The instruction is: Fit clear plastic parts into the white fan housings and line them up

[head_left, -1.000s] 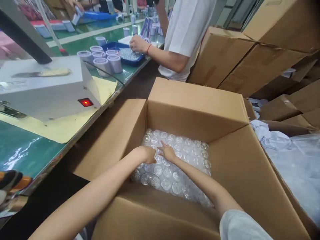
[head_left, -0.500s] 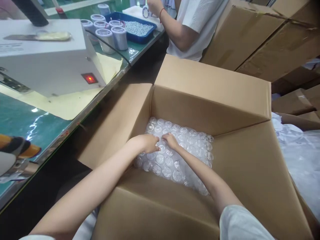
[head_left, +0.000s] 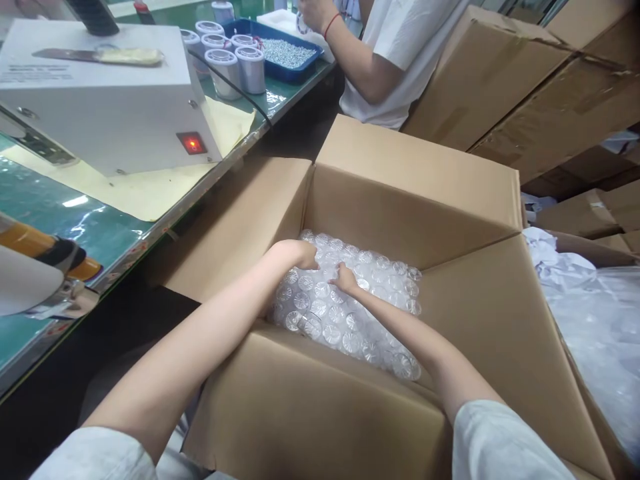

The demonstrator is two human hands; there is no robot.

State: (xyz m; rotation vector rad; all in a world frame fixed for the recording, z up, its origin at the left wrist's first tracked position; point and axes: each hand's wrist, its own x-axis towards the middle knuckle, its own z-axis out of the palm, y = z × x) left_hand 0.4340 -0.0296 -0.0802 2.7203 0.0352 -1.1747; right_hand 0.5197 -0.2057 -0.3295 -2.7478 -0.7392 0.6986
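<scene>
A large open cardboard box (head_left: 370, 393) stands in front of me, flaps spread outward. Inside it lie close rows of clear round-topped plastic pieces (head_left: 331, 333) with pleated, shiny tops. My left hand (head_left: 303, 255) is over their far left part, fingers curled downward and partly hidden, so what they pinch does not show. Beside it on the right, my right hand (head_left: 345, 280) rests at the tops of the pieces, thumb and forefinger apart, with nothing visible between them.
At the left, a white machine (head_left: 125, 127) with a lit red switch and a knife (head_left: 100, 56) on top stands on the green table. Lidded jars (head_left: 250, 70) and a blue tray (head_left: 320, 52) sit farther back, near a co-worker's arm (head_left: 360, 67). Stacked cartons (head_left: 480, 80) and plastic bags (head_left: 595, 313) fill the right.
My left hand has moved farther up toward the box's far left corner. The thumb of my right hand now stands apart from its fingers. The view has shifted slightly.
</scene>
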